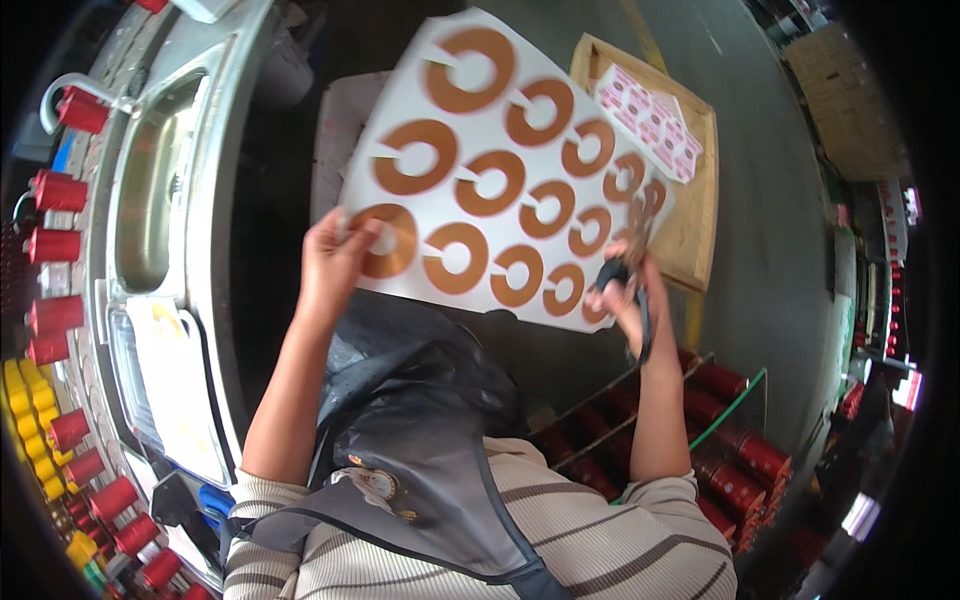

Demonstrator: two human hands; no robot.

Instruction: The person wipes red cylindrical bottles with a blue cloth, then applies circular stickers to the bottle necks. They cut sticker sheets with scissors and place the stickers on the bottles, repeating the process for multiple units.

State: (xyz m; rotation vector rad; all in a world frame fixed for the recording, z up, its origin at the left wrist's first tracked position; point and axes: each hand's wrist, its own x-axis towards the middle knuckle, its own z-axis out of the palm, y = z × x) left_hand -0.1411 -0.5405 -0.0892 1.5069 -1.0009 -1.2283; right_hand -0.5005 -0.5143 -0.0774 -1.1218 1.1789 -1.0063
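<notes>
A large white sheet (480,125) printed with rows of copper-brown open rings is held up in front of me, tilted. My left hand (338,255) pinches its lower left corner, thumb over one brown ring. At the sheet's right edge, my right hand (632,305) is closed around black-handled scissors (613,272). Their blades point up along that edge, blurred by motion, so I cannot tell whether they are cutting into the sheet.
Behind the sheet's right side is a wooden tray (705,215) with pink-and-white printed sheets (655,120). A metal sink (155,200) runs along the left, beside red spools (55,245). Dark red cylinders (735,480) are stacked at lower right. Cardboard boxes (840,100) stand at far right.
</notes>
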